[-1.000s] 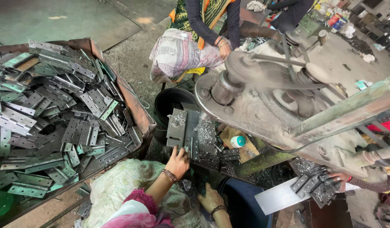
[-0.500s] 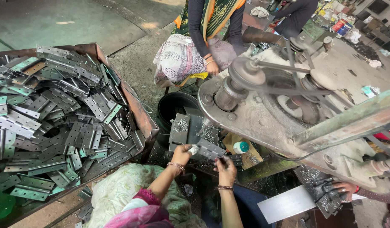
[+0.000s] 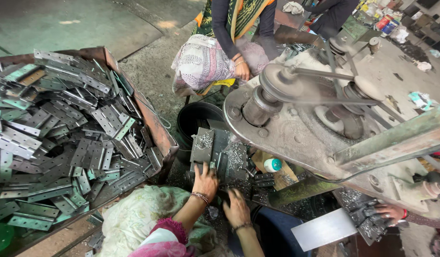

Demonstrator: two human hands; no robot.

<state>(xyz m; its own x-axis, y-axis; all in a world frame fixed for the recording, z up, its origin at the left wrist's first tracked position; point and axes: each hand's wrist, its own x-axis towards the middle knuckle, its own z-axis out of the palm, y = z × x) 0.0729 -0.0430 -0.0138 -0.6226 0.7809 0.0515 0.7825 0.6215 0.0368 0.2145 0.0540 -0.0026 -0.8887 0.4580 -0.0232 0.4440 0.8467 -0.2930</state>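
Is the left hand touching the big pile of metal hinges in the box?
Apart. The head view shows the left hand at the machine, past the box's rim from the hinges.

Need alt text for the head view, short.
Left hand and right hand rest on a metal press bed strewn with shavings, under a large belt-driven machine. A rusty bin of hinge plates stands to the left.

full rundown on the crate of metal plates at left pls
The crate is rusty brown with worn, bent walls and sits on the concrete floor to the person's left. It is heaped above its rim with flat grey hinge plates, punched with holes, lying jumbled at all angles. Neither hand touches it; pale cloth lies against its near corner.
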